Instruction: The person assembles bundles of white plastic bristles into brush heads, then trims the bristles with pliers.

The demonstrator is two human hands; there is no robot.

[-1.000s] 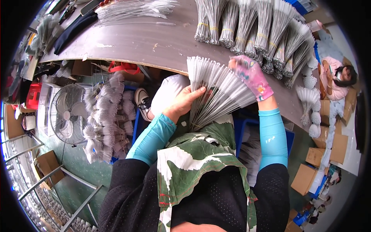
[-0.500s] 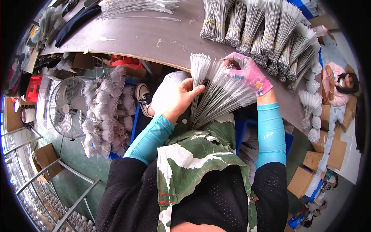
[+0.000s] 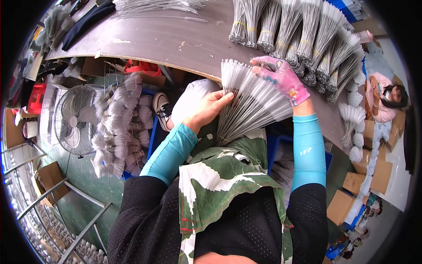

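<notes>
A fanned bundle of thin wire tube brushes [image 3: 250,101] with white bristle ends rests against my lap, its wire ends gathered low over the camouflage apron [image 3: 224,180]. My bare left hand [image 3: 212,105] is closed on the left side of the bundle, thumb across the wires just below the bristles. At the upper right of the fan is my right hand [image 3: 281,79], in a pink flowered glove. Its fingers are bent, with thumb and forefinger apart beside the bristle tips, somewhat blurred. I see nothing between them.
Several tied brush bundles [image 3: 303,39] lie on the brown table [image 3: 171,42], with loose brushes [image 3: 158,9] farther left. A fan [image 3: 75,119] and hanging brush bundles [image 3: 123,127] stand left. A person [image 3: 387,97] sits at right near cardboard boxes [image 3: 340,207].
The brushes, earlier split into a small upright group and a spread fan, now form one continuous fan. My right thumb and forefinger have moved slightly up and apart; my left hand still grips the bundle.
</notes>
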